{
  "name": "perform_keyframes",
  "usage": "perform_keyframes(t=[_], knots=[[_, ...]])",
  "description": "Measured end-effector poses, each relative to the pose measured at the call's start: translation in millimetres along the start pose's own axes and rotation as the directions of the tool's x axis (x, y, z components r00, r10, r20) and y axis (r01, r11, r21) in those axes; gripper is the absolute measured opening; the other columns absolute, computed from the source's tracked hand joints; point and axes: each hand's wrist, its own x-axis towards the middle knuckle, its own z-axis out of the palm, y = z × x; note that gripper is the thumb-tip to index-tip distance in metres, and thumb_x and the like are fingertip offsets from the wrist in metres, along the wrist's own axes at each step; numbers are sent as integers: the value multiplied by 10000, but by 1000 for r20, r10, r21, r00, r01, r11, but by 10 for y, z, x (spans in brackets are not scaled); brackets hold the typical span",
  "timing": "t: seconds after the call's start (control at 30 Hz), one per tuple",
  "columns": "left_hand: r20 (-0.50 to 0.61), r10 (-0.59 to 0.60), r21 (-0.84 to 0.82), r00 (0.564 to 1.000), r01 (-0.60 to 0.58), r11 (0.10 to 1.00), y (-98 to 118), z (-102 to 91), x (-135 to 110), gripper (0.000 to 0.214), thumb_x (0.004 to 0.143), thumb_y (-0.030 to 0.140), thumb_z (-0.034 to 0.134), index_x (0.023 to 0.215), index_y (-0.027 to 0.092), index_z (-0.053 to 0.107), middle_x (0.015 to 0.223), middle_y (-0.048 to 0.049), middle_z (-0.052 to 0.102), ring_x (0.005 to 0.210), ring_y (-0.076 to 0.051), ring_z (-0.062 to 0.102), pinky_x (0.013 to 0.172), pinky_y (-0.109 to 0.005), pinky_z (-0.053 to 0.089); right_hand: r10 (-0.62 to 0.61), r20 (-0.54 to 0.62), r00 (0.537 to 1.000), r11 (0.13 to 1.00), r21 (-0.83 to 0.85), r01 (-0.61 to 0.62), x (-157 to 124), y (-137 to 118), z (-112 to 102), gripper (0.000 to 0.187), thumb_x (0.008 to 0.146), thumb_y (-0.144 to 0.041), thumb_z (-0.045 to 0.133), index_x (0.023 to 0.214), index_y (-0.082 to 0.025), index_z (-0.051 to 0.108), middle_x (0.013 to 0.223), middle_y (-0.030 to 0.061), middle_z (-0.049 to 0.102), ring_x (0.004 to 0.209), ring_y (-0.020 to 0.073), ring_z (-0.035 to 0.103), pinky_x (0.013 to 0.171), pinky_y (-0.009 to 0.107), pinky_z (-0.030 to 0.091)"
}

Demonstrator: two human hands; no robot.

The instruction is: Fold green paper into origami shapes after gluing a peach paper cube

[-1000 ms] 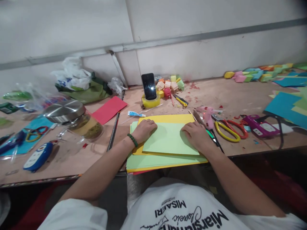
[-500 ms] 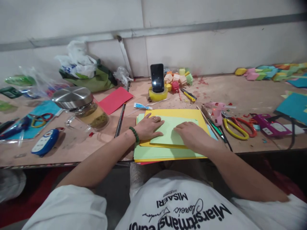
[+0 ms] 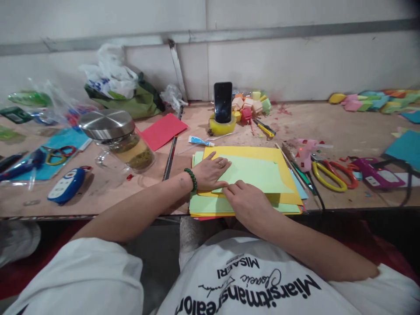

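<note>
Left hand (image 3: 210,173) flat on green sheet (image 3: 259,168); right hand (image 3: 251,203) at near edge.

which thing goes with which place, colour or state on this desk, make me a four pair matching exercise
Things:
1. phone
2. glue gun
3. left hand
4. glass mug

Matches:
A. laid on the pale green sheet, green beads at the wrist
B. topped with a wide metal lid
C. propped upright at the yellow tape roll
D. pink

Pairs: 1-C, 2-D, 3-A, 4-B
</note>
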Motion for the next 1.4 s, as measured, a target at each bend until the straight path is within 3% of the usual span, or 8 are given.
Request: perform_keyframes(t=[0.17, 0.43, 0.6, 0.8, 0.97, 1.07, 1.17, 1.4], knots=[[50, 17, 34, 999, -19, 999, 2, -22, 17, 673, 947, 500, 341, 1430, 33, 379, 1373, -235, 501, 1232, -335, 463, 1109, -516, 187, -7, 38, 999, 1000, 0, 7, 103, -47, 5, 385, 828, -36, 489, 1176, -133, 622, 1075, 136, 676, 920, 250, 569, 639, 329, 440], [58, 13, 61, 998, -16, 998, 30, -53, 20, 651, 941, 449, 350, 1427, 17, 384, 1365, -239, 505, 1213, -340, 472, 1096, -515, 200, -144, -17, 989, 989, -50, 143, 184, -152, 105, 236, 837, -46, 504, 939, -91, 712, 1039, 185, 669, 1024, 290, 554, 653, 337, 466], [93, 4, 81, 996, -12, 997, 18, -52, 21, 687, 934, 480, 348, 1438, 14, 363, 1369, -240, 499, 1232, -340, 462, 1099, -511, 196, -90, -47, 995, 996, 20, 91, 155, -147, 112, 290, 873, -65, 486, 1100, -90, 665, 1123, 172, 651, 1028, 271, 564, 684, 335, 512], [92, -30, 33, 995, 27, 999, -19, -97, 22, 599, 944, 442, 345, 1431, 95, 385, 1337, -190, 531, 1187, -309, 499, 1039, -481, 276, -51, -76, 996, 981, 184, 64, 189, -68, 169, 303, 900, -67, 459, 1120, -140, 655, 1148, 140, 637, 1064, 245, 523, 683, 311, 501], [90, -28, 90, 996, 19, 996, 1, -184, 152, 366, 966, 310, 354, 1194, 128, 574, 1108, -152, 627, 938, -261, 580, 837, -399, 373, -4, -81, 997, 977, 212, 22, 230, -6, 278, 343, 881, -46, 489, 1152, -174, 657, 984, 100, 644, 953, 220, 526, 650, 290, 445], [83, -38, 158, 996, 24, 987, 68, -199, 217, 294, 963, 248, 372, 1059, 112, 615, 1042, -163, 635, 919, -269, 580, 781, -385, 373, -84, -133, 988, 982, 159, 104, 246, -28, 337, 273, 901, -90, 513, 1121, -128, 669, 969, 111, 639, 913, 215, 522, 660, 302, 441], [67, -44, 229, 997, 28, 973, 139, -190, 215, 283, 942, 186, 402, 1123, 82, 593, 1075, -176, 637, 960, -277, 579, 819, -395, 366, -151, -209, 966, 984, 65, 168, 227, -75, 396, 271, 898, -105, 528, 1135, -73, 655, 960, 125, 643, 870, 221, 521, 622, 314, 432], [96, -38, 273, 995, 10, 962, 181, -185, 171, 350, 919, 164, 432, 1233, 52, 542, 1129, -183, 633, 1012, -286, 580, 891, -423, 347, -115, -357, 927, 990, 31, 135, 169, -113, 482, 196, 881, -79, 526, 972, -124, 694, 843, 87, 650, 777, 201, 500, 570, 296, 370]])
